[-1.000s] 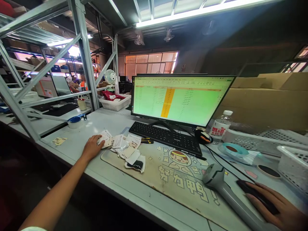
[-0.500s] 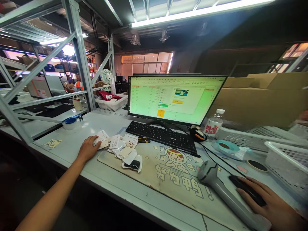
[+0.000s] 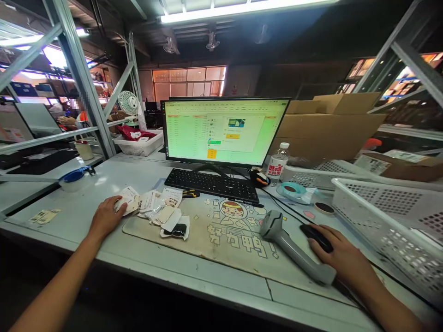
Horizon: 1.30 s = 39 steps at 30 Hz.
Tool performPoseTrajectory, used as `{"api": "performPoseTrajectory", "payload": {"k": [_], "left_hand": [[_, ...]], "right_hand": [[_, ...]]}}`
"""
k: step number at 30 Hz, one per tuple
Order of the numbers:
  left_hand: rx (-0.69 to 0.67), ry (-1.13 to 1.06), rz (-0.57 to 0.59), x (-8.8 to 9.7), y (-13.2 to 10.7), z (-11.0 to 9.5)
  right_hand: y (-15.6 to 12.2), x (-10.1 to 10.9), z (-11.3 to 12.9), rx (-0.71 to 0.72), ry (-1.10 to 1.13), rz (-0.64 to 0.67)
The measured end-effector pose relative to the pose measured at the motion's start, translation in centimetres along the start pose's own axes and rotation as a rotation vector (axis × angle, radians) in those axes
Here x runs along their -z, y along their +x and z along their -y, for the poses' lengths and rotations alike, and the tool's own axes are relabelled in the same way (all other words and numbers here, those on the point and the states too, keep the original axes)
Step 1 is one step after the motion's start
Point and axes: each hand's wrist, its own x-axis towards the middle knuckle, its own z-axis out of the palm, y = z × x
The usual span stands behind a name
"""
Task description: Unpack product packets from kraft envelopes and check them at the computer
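While the left hand (image 3: 105, 216) lies palm-down on the bench with its fingers loosely curled, its fingertips touch a small stack of printed paper tags (image 3: 127, 199), though the head view cannot show whether they pinch the stack. Just right of that hand, small clear plastic packets (image 3: 155, 215) and more paper slips lie in a loose heap on a printed desk mat (image 3: 214, 242), and a black item in a clear bag (image 3: 176, 229) sits at the heap's near edge. Farther left of the hand lie two small tan cards (image 3: 44, 216), and beyond them stands a white tub with a blue lid (image 3: 73, 180). Ahead of the hand are a black keyboard (image 3: 211, 184) and a lit monitor (image 3: 221, 131). The right hand (image 3: 337, 251) is cupped over a black computer mouse (image 3: 316, 237), its fingers curved down around it. A grey barcode scanner (image 3: 290, 246) lies just left of that hand, and a white plastic basket (image 3: 391, 226) stands to its right.
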Motion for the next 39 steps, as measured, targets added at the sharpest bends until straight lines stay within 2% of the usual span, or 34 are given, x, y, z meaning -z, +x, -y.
{"api": "performPoseTrajectory", "payload": {"k": [8,21,27,34,39], "left_hand": [[0.034,0.005,0.021,0.0,0.1,0.1],[0.075,0.015,0.052,0.1,0.2,-0.1],[0.056,0.005,0.053,-0.3,0.4,0.6],[-0.037,0.089,-0.046,-0.5,0.3,0.5],[-0.151,0.148,-0.274,0.8,-0.5,-0.5]], "right_hand": [[0.1,-0.4,-0.3,-0.017,-0.021,-0.029],[-0.2,1.3,1.3,-0.067,-0.008,0.013],[-0.1,1.0,0.9,0.04,0.055,-0.049],[0.3,-0.5,-0.8,0.064,0.049,-0.07],[0.2,-0.3,-0.5,0.084,0.045,-0.076]]}}
